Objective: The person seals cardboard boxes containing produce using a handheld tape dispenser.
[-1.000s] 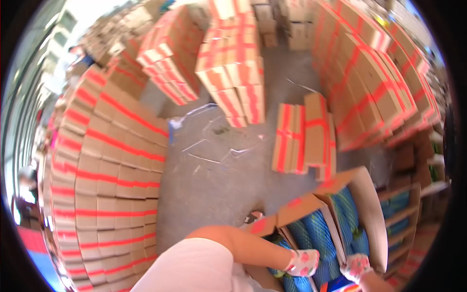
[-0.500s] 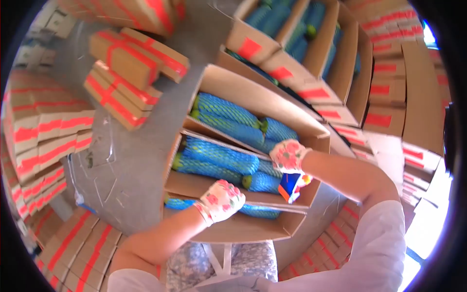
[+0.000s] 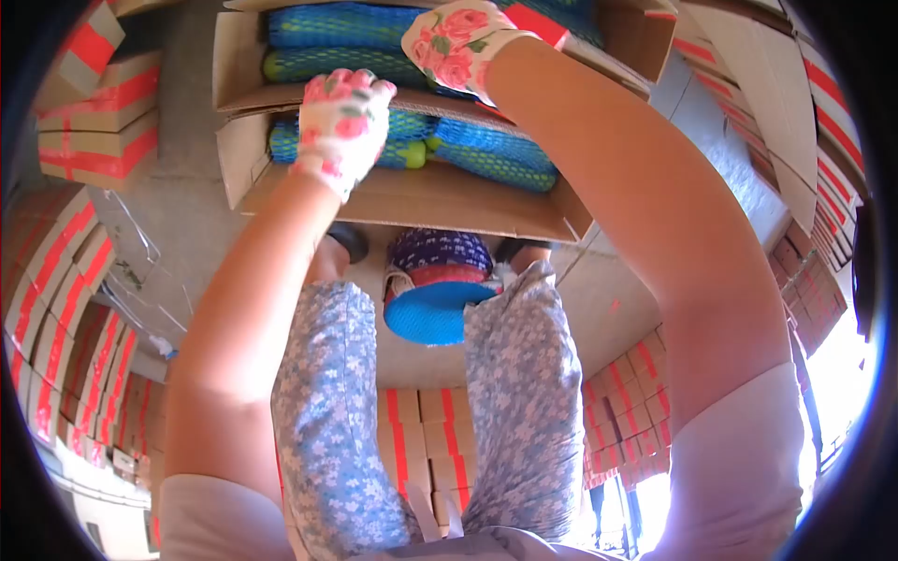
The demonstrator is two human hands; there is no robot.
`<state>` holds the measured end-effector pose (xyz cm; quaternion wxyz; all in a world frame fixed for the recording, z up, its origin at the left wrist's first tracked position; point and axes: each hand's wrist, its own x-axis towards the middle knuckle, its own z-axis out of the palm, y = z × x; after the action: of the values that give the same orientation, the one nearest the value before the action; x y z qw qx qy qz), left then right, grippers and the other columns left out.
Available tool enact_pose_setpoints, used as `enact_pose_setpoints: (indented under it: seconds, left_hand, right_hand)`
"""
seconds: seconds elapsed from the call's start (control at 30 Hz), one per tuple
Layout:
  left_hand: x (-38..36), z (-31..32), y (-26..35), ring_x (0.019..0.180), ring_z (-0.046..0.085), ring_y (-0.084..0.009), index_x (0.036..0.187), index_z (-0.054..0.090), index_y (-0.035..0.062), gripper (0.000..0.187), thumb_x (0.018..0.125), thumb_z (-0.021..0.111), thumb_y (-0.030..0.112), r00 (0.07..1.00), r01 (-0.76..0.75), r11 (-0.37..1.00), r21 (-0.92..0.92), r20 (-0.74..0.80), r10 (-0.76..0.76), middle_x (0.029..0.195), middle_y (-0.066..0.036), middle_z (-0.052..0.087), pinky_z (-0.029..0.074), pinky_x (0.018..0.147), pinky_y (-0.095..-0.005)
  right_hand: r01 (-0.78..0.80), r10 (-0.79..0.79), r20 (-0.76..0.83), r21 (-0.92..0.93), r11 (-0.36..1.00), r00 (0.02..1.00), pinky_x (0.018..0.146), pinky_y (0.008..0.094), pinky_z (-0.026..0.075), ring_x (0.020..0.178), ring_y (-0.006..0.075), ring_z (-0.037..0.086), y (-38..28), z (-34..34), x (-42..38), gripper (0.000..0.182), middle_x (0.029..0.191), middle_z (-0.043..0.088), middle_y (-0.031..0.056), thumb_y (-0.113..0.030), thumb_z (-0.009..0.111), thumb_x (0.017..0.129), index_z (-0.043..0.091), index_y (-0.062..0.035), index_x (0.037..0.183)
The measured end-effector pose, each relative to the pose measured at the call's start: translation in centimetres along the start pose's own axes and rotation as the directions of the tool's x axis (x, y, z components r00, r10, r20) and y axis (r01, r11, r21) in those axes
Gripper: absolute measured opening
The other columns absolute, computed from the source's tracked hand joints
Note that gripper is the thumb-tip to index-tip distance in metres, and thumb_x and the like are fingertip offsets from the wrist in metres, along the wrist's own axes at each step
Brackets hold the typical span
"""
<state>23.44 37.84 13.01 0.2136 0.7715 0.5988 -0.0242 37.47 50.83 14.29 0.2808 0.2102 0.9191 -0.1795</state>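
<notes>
My left hand (image 3: 344, 126), in a white glove with pink flowers, is closed at the long wall of the near cardboard box (image 3: 402, 196), fingers curled over its far edge. Inside that box lie long green vegetables in blue net sleeves (image 3: 491, 154). My right hand (image 3: 460, 49), gloved alike, bends down over net-sleeved vegetables (image 3: 341, 65) in the box behind (image 3: 238, 61). Its fingertips are hidden under the back of the glove, and I cannot tell what they grip. A bright red flat piece (image 3: 535, 24) shows beside the right wrist.
Taped cartons (image 3: 98, 131) stand at the left, and more are stacked at the right (image 3: 837, 178). Below the near box, a round blue pad (image 3: 438, 313) with a patterned fabric side rests between my feet. Loose strapping (image 3: 136, 229) lies on the concrete floor.
My view has tilted down, so the boxes sit higher and my legs show. The right hand appears closer to the left. The blue-and-orange item below the right hand no longer shows.
</notes>
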Motion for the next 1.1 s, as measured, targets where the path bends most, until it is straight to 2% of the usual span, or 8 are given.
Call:
enact_pose_setpoints:
  seconds: [0.13,0.3,0.43,0.5,0.77,0.8,1.03,1.1]
  left_hand:
    - [-8.7,-0.5,6.1,0.084,0.064,-0.0294,0.095,0.064,0.0085,0.021,0.075,0.069,0.002,0.948,-0.229,0.844,-0.485,-0.308,0.08,0.095,-0.007,0.066,0.053,0.072,-0.0397]
    - [-17.5,-2.3,15.0,0.111,0.058,-0.035,0.117,0.06,0.0108,0.038,0.085,0.066,0.03,0.621,0.462,0.701,-0.542,0.763,0.181,0.124,-0.017,0.056,0.047,0.093,-0.0423]
    - [-17.0,0.3,19.4,0.137,0.032,-0.0345,0.142,0.039,0.0219,0.064,0.085,0.066,0.032,0.615,0.252,0.909,-0.333,0.78,0.115,0.149,-0.012,0.032,0.031,0.11,-0.0457]
    - [-15.5,4.3,19.2,0.142,0.023,-0.0347,0.148,0.03,0.0257,0.074,0.084,0.067,0.032,0.655,0.129,0.971,-0.2,0.753,0.068,0.155,-0.01,0.024,0.025,0.113,-0.0485]
    - [-24.6,12.4,19.6,0.142,0.023,-0.0358,0.15,0.026,0.0325,0.067,0.089,0.05,0.02,0.566,0.062,0.982,-0.178,0.817,0.112,0.156,-0.009,0.023,0.023,0.11,-0.0582]
    - [-26.2,13.4,19.7,0.141,0.025,-0.0349,0.15,0.026,0.0334,0.066,0.09,0.049,0.019,0.537,0.037,0.985,-0.168,0.835,0.122,0.155,-0.009,0.025,0.026,0.108,-0.0572]
    - [-25.1,14.2,19.0,0.125,0.046,-0.0292,0.147,0.03,0.037,0.061,0.091,0.047,0.022,0.198,0.095,0.966,-0.239,0.956,0.217,0.148,-0.009,0.035,0.046,0.093,-0.0453]
    - [-26.9,17.4,19.0,0.115,0.053,-0.0275,0.149,0.029,0.0279,0.071,0.084,0.058,0.028,0.334,-0.369,0.837,-0.404,0.783,0.525,0.142,-0.01,0.042,0.051,0.085,-0.0409]
  right_hand:
    - [-0.227,0.351,-0.34,0.353,0.908,0.873,0.062,0.0358,0.052,0.072,0.0283,0.066,2.9,-3.3,-9.3,0.017,0.075,0.067,0.0123,-0.021,0.065,0.084,0.067,-0.0042,0.084]
    - [-0.223,0.78,0.123,0.975,0.022,0.614,0.06,0.0313,0.048,0.06,0.0169,0.055,3.1,-2.9,-23.6,0.022,0.069,0.053,0.0066,-0.021,0.059,0.089,0.068,-0.0035,0.101]
    - [-0.286,0.614,-0.308,0.677,0.678,0.727,0.062,0.0276,0.048,0.073,0.0139,0.059,-1.6,2.3,-30.3,0.021,0.084,0.064,0.0076,-0.008,0.053,0.093,0.062,-0.0036,0.111]
    - [-0.07,0.745,0.497,0.849,-0.524,0.446,0.067,0.0267,0.048,0.078,0.0135,0.059,-4.5,4.3,-31.1,0.025,0.086,0.063,0.0088,-0.015,0.05,0.098,0.057,-0.0002,0.117]
    - [0.054,0.64,0.767,0.638,-0.768,0.041,0.099,0.0401,0.045,0.115,0.028,0.055,-9.6,5.4,-30.8,0.064,0.13,0.054,0.0162,-0.046,0.053,0.094,0.043,-0.0002,0.137]
    - [0.45,0.637,0.49,0.454,-0.769,0.595,0.092,0.0384,0.049,0.106,0.0277,0.06,-8.4,7.8,-36.1,0.058,0.122,0.058,0.0152,-0.043,0.053,0.095,0.046,0.0,0.134]
    - [0.004,0.665,0.483,0.807,-0.59,0.57,0.074,0.0263,0.048,0.078,0.0108,0.059,-4.3,8.1,-31.8,0.041,0.085,0.064,0.0013,-0.042,0.054,0.096,0.062,-0.0033,0.103]
    - [0.274,0.551,0.297,0.63,-0.727,0.78,0.083,0.0294,0.047,0.088,0.0148,0.06,-2.4,12.1,-31.9,0.05,0.094,0.064,0.005,-0.046,0.052,0.096,0.06,0.0012,0.109]
